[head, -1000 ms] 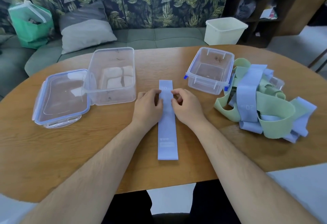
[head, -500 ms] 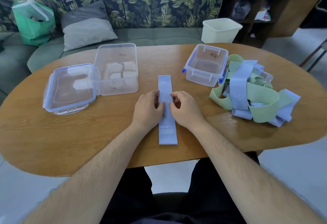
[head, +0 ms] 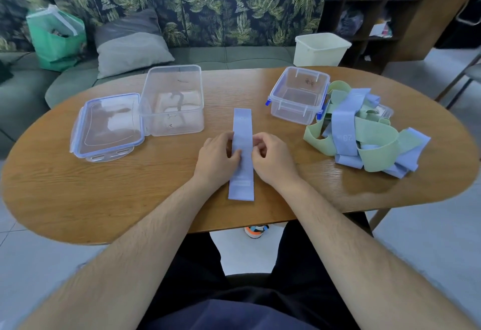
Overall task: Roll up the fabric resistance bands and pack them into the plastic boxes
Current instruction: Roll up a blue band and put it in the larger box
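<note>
Head view: hands [head: 244,159] flanking flat band [head: 242,126].

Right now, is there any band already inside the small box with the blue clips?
No, the small box is empty; the blue band lies flat on the table.

A blue band [head: 242,152] lies flat and unrolled at the surface's middle. A tangled heap of blue and green bands [head: 364,131] sits toward the right end. Two clear empty boxes stand near the far edge: a large box [head: 173,100] left, a small box [head: 299,95] right.
</note>
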Tool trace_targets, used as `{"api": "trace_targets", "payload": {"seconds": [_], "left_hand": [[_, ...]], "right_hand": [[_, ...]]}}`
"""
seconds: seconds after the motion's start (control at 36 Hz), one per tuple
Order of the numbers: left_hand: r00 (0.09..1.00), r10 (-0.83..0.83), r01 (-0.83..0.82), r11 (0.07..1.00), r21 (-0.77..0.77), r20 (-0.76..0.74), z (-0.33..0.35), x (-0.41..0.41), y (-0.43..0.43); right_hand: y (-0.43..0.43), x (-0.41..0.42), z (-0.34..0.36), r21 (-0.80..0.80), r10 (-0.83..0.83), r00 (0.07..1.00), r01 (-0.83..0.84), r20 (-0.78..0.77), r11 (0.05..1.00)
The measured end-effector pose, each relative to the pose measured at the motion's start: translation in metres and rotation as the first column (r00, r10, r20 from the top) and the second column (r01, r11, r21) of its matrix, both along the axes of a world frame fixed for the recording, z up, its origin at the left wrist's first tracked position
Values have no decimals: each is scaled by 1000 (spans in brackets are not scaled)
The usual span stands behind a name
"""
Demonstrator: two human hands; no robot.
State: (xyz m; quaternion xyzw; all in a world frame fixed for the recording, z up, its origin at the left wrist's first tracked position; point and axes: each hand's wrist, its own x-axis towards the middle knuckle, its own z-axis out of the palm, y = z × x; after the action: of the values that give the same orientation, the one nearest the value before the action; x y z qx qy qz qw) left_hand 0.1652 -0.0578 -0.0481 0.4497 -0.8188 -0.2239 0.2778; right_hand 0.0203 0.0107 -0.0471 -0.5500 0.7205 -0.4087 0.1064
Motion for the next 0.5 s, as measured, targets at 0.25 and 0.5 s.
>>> {"api": "trace_targets", "payload": {"seconds": [0.25, 0.5], "left_hand": [[1000, 3, -3, 1000, -20, -3, -8, 15, 28], [1000, 5, -4, 999, -36, 4, -12, 18, 32]], "right_hand": [[29, 12, -9, 94, 45, 996, -37, -77, 995], [30, 16, -7, 105, 40, 989, -26, -140, 994]]}}
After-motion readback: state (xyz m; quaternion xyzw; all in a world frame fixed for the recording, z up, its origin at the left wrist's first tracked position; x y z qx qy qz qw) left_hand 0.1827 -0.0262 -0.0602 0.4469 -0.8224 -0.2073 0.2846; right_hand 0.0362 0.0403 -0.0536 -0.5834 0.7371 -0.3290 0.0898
